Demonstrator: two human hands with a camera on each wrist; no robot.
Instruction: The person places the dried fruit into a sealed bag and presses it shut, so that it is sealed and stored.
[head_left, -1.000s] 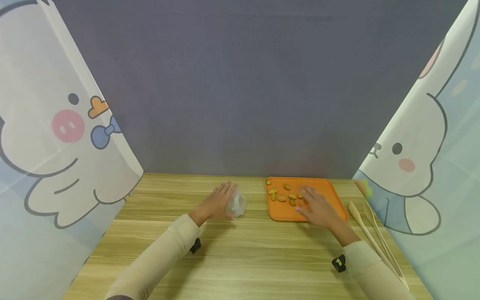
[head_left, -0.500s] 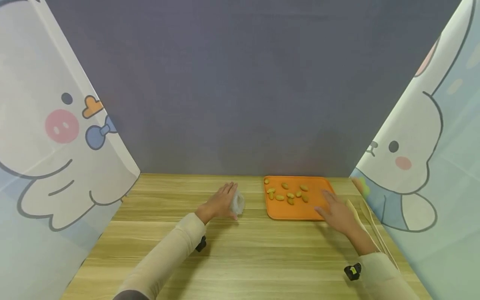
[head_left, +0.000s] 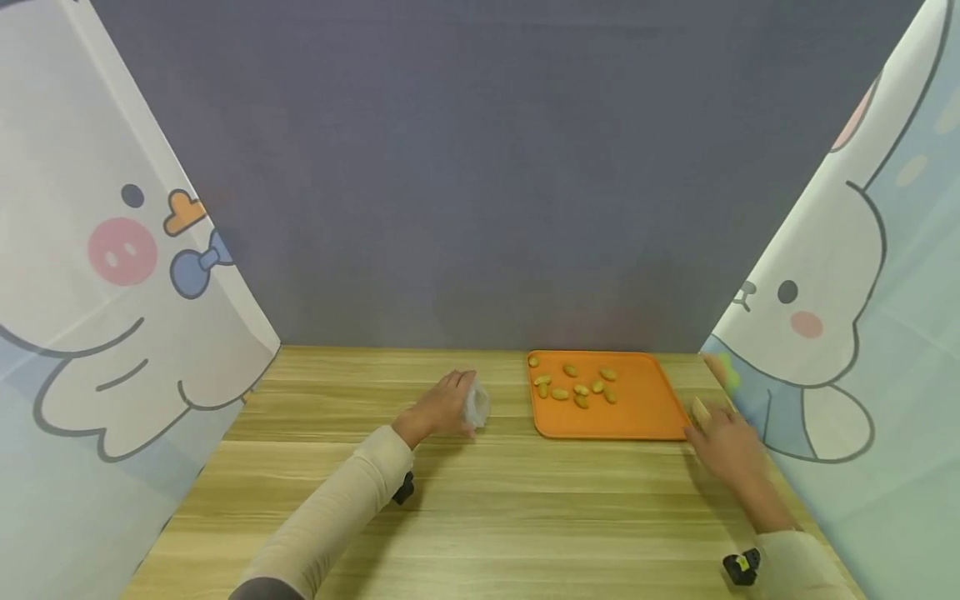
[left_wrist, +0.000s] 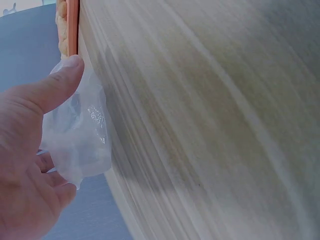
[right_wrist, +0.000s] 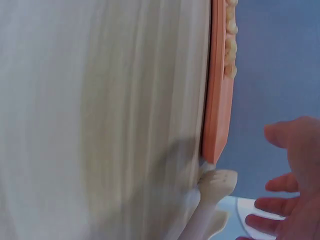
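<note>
In the head view my left hand [head_left: 441, 406] holds a clear, crinkled plastic bag [head_left: 477, 406] upright on the table, left of the tray. The left wrist view shows the thumb on one side of the bag [left_wrist: 82, 132] and curled fingers on the other. My right hand [head_left: 727, 446] is above the wooden utensils at the tray's right side, hiding most of them. A wooden fork [right_wrist: 216, 186] lies below that hand in the right wrist view, with a second wooden utensil [right_wrist: 218, 223] beside it. The right fingers are spread and hold nothing.
An orange tray [head_left: 637, 419] lies at the back right of the wooden table [head_left: 525, 517]. Several peanuts [head_left: 581, 390] are scattered over its left and middle part. A grey partition [head_left: 480, 208] stands behind, and printed cloth panels close off both sides.
My right hand has moved right and nearer, from over the peanuts to above the wooden utensils. My left hand stays at the bag. The head view has shifted slightly.
</note>
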